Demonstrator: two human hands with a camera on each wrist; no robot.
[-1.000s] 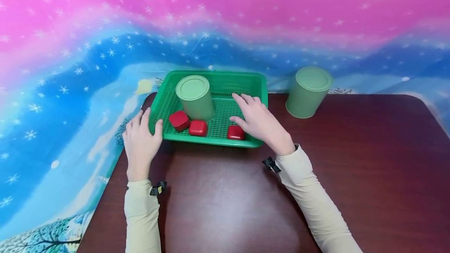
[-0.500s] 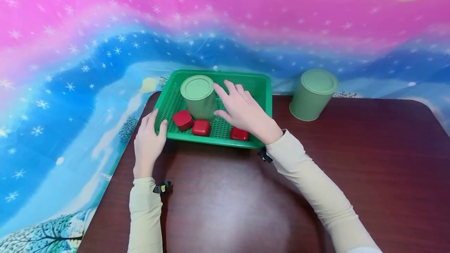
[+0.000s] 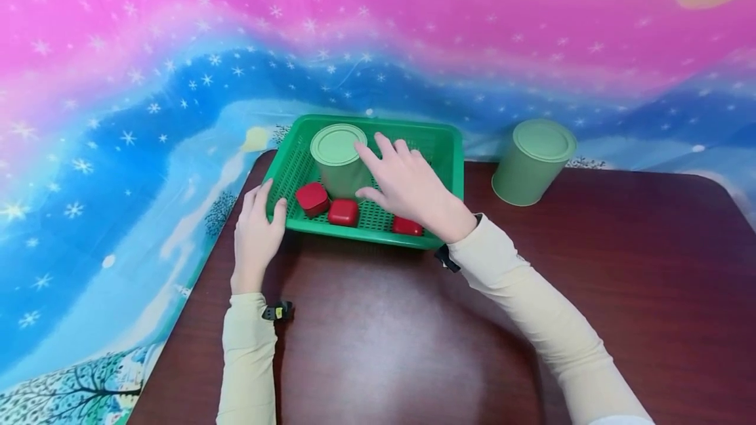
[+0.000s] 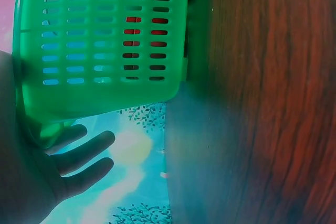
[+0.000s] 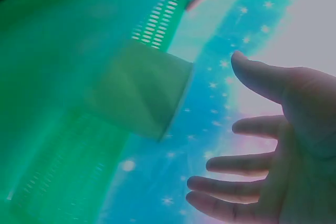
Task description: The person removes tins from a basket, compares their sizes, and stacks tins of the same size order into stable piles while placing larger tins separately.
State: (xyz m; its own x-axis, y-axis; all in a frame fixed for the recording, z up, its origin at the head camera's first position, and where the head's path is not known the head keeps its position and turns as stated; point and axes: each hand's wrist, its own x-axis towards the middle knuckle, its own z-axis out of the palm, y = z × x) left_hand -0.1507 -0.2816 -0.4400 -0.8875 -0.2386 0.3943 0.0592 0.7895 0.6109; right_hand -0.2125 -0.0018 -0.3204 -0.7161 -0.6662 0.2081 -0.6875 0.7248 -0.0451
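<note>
A green plastic basket (image 3: 378,237) sits on the table. A pale green lidded canister (image 3: 339,147) stands upright inside it, at the left. Red rounded blocks lie near the basket's front: one red block (image 3: 312,199) and another (image 3: 343,212) by the canister, and a third (image 3: 407,225) partly under the right wrist. My left hand (image 3: 258,241) rests at the basket's left front corner; the left wrist view shows its fingers (image 4: 86,153) straight outside the wall. My right hand (image 3: 407,185) hovers over the basket beside the canister, fingers spread; the right wrist view shows a gap between them.
A second pale green canister (image 3: 534,161) stands on the dark wooden table (image 3: 638,267), right of the basket near the back edge. A pink and blue printed cloth (image 3: 413,58) hangs behind the table and along its left side.
My right hand has moved left over the basket, closer to the canister. My left hand stays at the basket's corner. The head view has shifted slightly.
</note>
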